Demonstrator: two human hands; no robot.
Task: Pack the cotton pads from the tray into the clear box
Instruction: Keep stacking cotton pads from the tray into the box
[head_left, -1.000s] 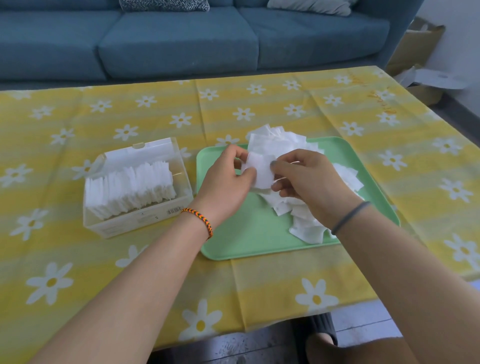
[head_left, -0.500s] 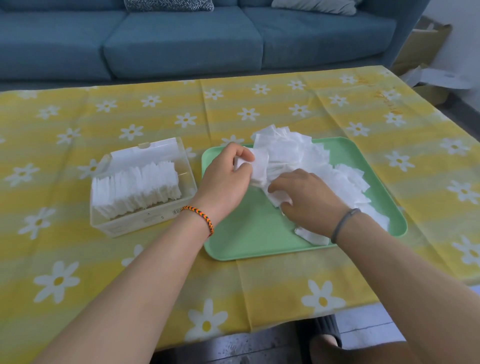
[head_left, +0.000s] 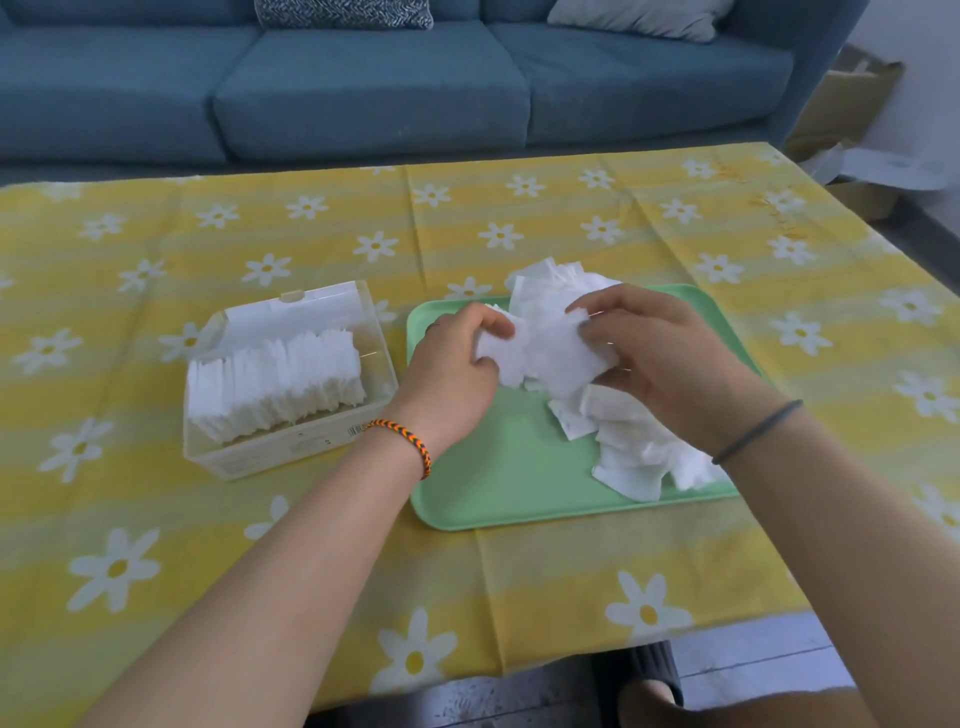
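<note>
Nearest you, a slippered foot (head_left: 649, 686) shows below the edge of the surface (head_left: 519, 582), which is covered in a yellow cloth with white daisies. Your two forearms reach forward over it, the left one wearing a braided orange bracelet (head_left: 402, 441), the right one a dark band (head_left: 756, 431) at the wrist.

Your left hand (head_left: 452, 369) is curled, its thumb and fingers pinching the left side of a small bunch of cotton pads (head_left: 545, 353). Your right hand (head_left: 670, 358) grips the right side of the same bunch, fingers bent round it. You hold the bunch just above the green tray (head_left: 498, 488).

On the tray, a loose heap of pads (head_left: 634, 452) lies under and beside your right hand, running from the tray's far edge toward its near right corner. The tray's near left part is bare.

Just left of the tray stands the clear box (head_left: 291, 452), its lid tipped open at the back. A row of pads (head_left: 275, 384) stands on edge inside, filling most of it.

Beyond the surface is a blue sofa (head_left: 363, 104), with cardboard boxes (head_left: 852, 109) at far right.
</note>
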